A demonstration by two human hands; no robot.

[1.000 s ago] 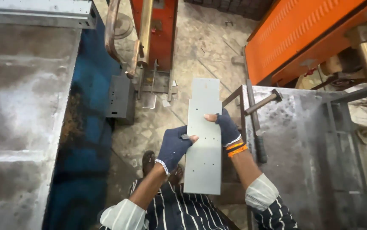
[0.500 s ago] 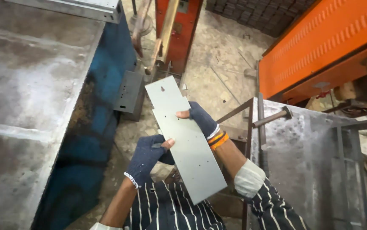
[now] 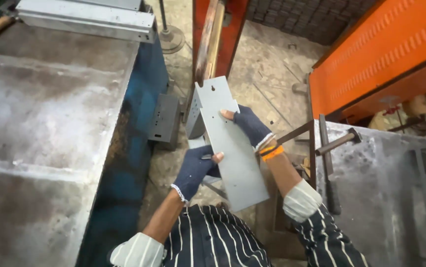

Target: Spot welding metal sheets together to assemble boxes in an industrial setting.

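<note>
1. two gloved hands gripping one grey panel (image 3: 227, 143) in mid-air, over the floor (image 3: 272, 64), between the left bench (image 3: 40, 123) and the right table (image 3: 381, 188); tilting with its far end up and to the left.
2. left hand (image 3: 195, 170) clamping the near left edge, thumb on top and fingers curled beneath; right hand (image 3: 252, 127) closing on the right edge higher up, fingers wrapping over the face.
3. likely risking a cut: pressing fingertips, showing bare past the gloves, close to a sheared edge that is probably sharp.
4. likely risking a slip: pinching a smooth sheet only at its edges, so dropping it toward the floor or the feet if either grip is loosening.
5. possibly risking a knock: swinging the long far end near the black box (image 3: 164, 118) on the bench side and the orange post (image 3: 213, 34) behind, and denting the folded flange.
6. possibly risking a snag: moving the right forearm close to the bar (image 3: 339, 141) jutting over the table corner, with the wristband (image 3: 271, 151) or the rolled cuff catching on it.
</note>
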